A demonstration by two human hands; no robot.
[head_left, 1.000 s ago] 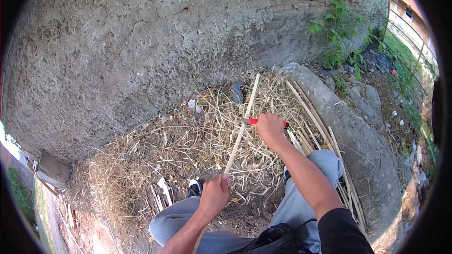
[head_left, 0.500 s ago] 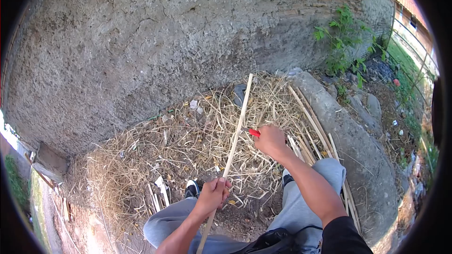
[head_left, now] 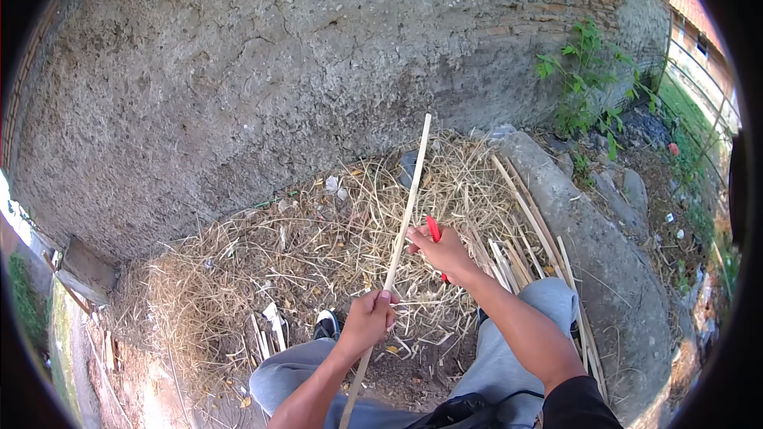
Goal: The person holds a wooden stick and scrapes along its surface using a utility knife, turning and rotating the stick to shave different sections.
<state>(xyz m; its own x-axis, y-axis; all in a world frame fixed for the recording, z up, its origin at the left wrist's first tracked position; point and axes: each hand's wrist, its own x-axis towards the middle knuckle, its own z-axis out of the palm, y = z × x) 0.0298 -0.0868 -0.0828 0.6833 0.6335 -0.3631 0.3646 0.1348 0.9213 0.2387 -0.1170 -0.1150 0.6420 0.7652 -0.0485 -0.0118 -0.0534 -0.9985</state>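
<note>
A long pale wooden strip [head_left: 412, 191] slants up from between my legs toward the wall. My left hand [head_left: 367, 320] is closed around its lower part. Higher up, at the right side of the strip, is my right hand [head_left: 437, 253], with its fingertips at the strip's edge. A red-handled knife [head_left: 433, 229] is held in that same hand, its red end pointing up toward the wall; its blade cannot be made out.
A rough wall [head_left: 278, 79] rises ahead. Shavings [head_left: 318, 246] cover the ground. More strips [head_left: 524, 206] lie at the right beside a large stone [head_left: 588, 246]. A green plant [head_left: 584, 71] grows by the wall. My shoe [head_left: 325, 324] shows at the left.
My right hand has turned the knife away from the strip and brought its fingers to the strip. Compared with the earliest frame, the strip extends farther below my left hand.
</note>
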